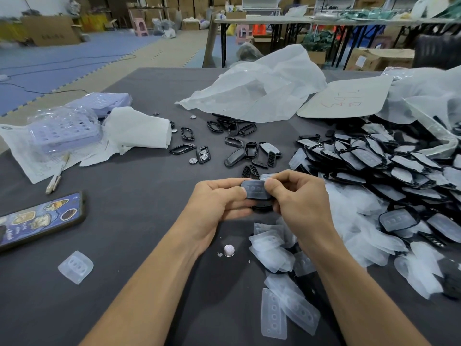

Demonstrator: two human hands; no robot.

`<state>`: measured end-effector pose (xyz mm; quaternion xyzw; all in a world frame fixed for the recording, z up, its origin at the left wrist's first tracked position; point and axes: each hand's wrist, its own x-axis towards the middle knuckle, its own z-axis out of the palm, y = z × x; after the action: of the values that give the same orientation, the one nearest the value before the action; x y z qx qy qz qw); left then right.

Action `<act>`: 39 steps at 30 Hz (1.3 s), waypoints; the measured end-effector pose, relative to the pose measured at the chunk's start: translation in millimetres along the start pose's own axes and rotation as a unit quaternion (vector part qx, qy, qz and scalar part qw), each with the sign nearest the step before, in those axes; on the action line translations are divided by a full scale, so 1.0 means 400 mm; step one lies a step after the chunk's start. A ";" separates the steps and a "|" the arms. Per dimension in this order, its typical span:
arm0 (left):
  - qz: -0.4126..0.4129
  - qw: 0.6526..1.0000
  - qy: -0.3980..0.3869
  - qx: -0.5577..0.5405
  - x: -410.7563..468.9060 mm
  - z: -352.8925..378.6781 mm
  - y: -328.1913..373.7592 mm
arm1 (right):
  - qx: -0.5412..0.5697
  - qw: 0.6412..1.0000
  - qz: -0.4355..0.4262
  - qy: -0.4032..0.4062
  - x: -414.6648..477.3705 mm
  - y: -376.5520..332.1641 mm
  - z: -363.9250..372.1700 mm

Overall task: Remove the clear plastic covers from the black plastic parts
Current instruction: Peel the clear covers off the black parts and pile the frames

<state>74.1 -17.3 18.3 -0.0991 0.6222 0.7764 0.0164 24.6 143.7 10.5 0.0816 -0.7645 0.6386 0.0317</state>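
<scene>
**Q:** Head view. How do the grips stand?

**A:** The left grip (219,203) is curled round the black part (262,208), with its thumb laid on the left end of the clear cover (257,189). The right grip (296,201) pinches the cover's right end between thumb and forefinger.

**Q:** Where is the piece?

**A:** It is held above the desk (139,245), mid-frame, between the two grips. The cover is on top, facing the camera, and a black edge shows below it. I cannot tell whether the cover is fully seated or partly lifted.

**Q:** What stock is on the desk?

**A:** A heap of covered parts (386,161) fills the right side. The loose covers (274,248) lie piled under and beside the right forearm. One stray cover (75,267) lies alone at lower left. The bare black frames (232,143) are scattered beyond the hands.

**Q:** Anything else?

**A:** A coin cell (229,250) lies between the forearms. A phone (40,221) in a patterned case is at the left edge. At the back are crumpled tissue (139,131), a white plastic bag (262,91), and a card (346,98) with red writing, which I cannot read.
</scene>
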 end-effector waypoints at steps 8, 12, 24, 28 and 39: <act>0.003 0.999 0.033 0.003 0.001 0.008 -0.004 | 0.019 1.000 -0.006 -0.020 -0.007 -0.001 0.009; 0.005 0.999 0.040 0.005 0.001 0.011 -0.006 | 0.024 0.999 -0.001 -0.022 -0.006 0.003 0.014; 0.001 1.000 0.005 -0.009 0.003 0.008 -0.003 | 0.005 1.000 -0.008 -0.009 -0.007 -0.006 0.006; 0.002 1.000 0.022 -0.013 0.000 0.013 -0.002 | 0.010 1.000 -0.010 -0.005 -0.008 -0.006 0.008; 0.026 0.995 0.096 0.023 0.000 0.017 -0.008 | 0.043 0.998 0.007 -0.047 -0.010 -0.004 0.013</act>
<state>73.7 -9.9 16.6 -0.1563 0.6411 0.7489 -0.0609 29.2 138.5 10.2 0.1069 -0.7374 0.6668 -0.0122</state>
